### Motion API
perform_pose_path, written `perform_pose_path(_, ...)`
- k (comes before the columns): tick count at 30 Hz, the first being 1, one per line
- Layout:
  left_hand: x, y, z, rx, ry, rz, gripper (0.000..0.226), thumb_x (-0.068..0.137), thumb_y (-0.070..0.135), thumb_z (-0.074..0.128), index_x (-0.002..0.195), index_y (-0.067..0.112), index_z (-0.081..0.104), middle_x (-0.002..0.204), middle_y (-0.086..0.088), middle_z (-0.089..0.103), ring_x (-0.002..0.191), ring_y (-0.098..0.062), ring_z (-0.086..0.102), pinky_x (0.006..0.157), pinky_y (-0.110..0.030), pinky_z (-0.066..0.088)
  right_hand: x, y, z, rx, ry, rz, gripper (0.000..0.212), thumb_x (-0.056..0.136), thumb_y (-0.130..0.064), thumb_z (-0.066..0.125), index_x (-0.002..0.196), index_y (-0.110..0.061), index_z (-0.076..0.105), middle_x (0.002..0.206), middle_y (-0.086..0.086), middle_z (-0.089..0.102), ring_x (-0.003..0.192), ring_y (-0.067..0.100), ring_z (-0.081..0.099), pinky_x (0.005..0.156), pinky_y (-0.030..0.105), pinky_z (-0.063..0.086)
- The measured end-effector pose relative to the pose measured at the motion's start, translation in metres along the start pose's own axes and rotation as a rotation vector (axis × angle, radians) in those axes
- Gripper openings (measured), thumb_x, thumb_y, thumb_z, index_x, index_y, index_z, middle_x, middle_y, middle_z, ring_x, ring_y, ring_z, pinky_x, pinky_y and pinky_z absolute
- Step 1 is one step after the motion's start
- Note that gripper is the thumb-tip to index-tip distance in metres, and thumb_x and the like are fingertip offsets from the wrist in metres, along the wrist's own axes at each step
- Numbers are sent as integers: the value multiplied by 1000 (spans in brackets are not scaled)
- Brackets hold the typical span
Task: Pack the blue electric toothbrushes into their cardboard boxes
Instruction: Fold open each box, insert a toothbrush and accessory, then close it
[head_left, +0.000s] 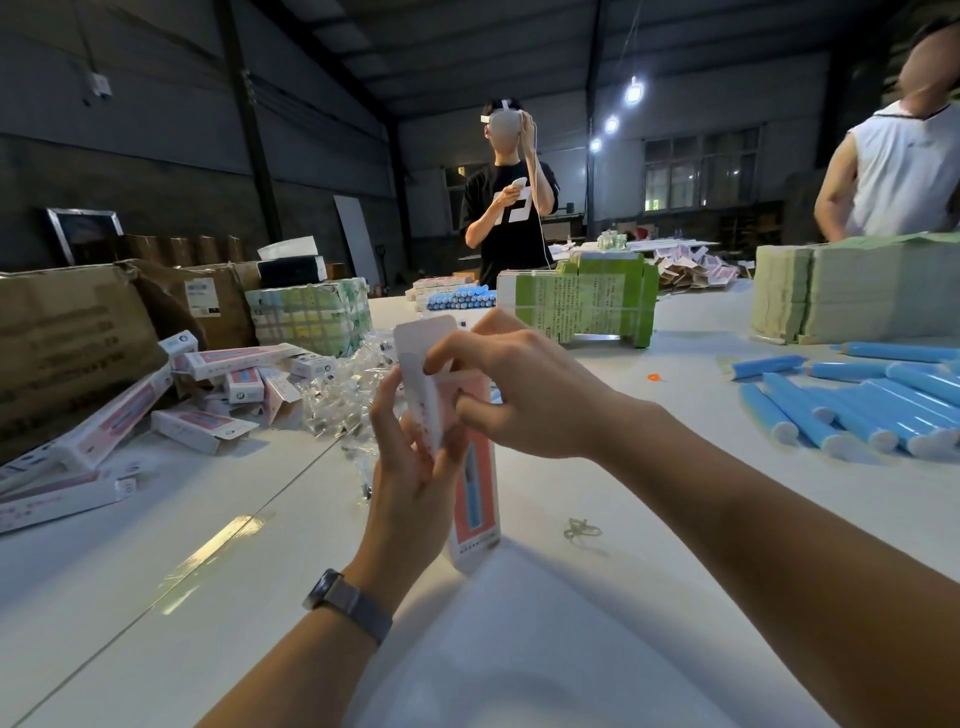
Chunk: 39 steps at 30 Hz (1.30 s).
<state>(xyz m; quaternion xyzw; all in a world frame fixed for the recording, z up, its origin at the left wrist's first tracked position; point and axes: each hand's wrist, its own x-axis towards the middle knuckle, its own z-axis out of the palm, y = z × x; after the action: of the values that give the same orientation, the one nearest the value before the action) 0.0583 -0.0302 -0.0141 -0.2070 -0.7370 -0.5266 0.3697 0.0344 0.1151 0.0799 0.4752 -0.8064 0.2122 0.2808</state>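
A tall pink and white cardboard box (477, 499) stands upright on the white table (649, 597) in front of me. My left hand (410, 467) grips its upper part from the left. My right hand (514, 384) pinches the open top flap (415, 338) at the box's upper end. Whether a toothbrush is inside is hidden. Several blue electric toothbrushes (852, 405) lie in a heap at the right, and more of them (460, 300) are stacked at the far middle.
Packed pink boxes (208, 395) lie heaped at the left beside brown cartons (67, 343) and clear plastic wrappers (343, 389). Green bundles of flat boxes (587, 301) stand ahead and stacked ones (857, 291) at the far right. Two people stand beyond the table.
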Motion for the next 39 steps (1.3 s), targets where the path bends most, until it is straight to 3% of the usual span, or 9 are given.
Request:
perform_pose_path(2,-2,-1,0,6,-6,-3,60,98,28,47,147,30,12,122,8,59,99,-12,71,78,-27,61,-1,2,2,51,129,-19,32,84,-6,63,116,-13,62,102,-5,59,101,17,49,81,26,43)
perform_pose_path(5,-3,-4,0,21,-3,-10,60,101,31,42,151,34,9,125,2,57,100,-7,69,80,-29,61,-5,7,1,216,310,27,36,81,-1,71,113,-14,62,108,-5,57,93,9,53,78,11,42)
perform_pose_path(8,-2,-5,-1,-14,-16,-34,59,102,31,39,151,42,8,136,-1,51,108,1,64,82,-24,58,-6,13,2,386,269,160,39,83,-6,75,113,-25,58,108,-7,60,94,8,60,75,19,53)
perform_pose_path(12,2,-7,-2,-126,-32,-86,62,101,31,43,156,38,14,143,4,48,114,3,61,75,-18,57,-10,20,8,595,249,246,36,84,-7,75,112,-22,57,101,-7,62,87,11,66,76,25,58)
perform_pose_path(18,2,-7,-7,-164,-42,-50,61,98,32,42,148,54,14,136,19,50,117,-1,60,77,-21,57,-10,20,18,717,218,287,35,89,-6,68,120,-22,60,117,3,60,92,24,69,76,35,61)
perform_pose_path(24,3,-5,-9,-215,-41,-46,53,97,23,44,137,54,29,126,12,57,109,-10,65,75,-24,57,-11,17,18,760,198,269,34,93,-6,63,119,-27,59,117,9,61,91,28,69,64,22,55)
perform_pose_path(30,4,-2,-8,-212,-46,-44,49,94,22,45,136,42,31,126,-5,55,104,-16,66,74,-28,58,-10,13,19,743,146,271,25,98,-5,54,102,-27,64,111,4,55,89,21,64,61,19,51)
perform_pose_path(36,6,1,-8,-187,-24,-48,47,93,27,46,121,64,36,129,-6,55,108,-16,64,73,-24,58,-10,12,16,700,137,269,25,96,-8,59,100,-32,63,112,4,58,77,3,62,56,18,50)
perform_pose_path(39,7,1,-8,-198,-20,-49,47,93,27,46,119,66,38,127,1,58,107,-14,65,72,-23,57,-11,12,16,685,146,278,22,94,-14,63,100,-35,60,113,3,62,72,4,62,54,21,51)
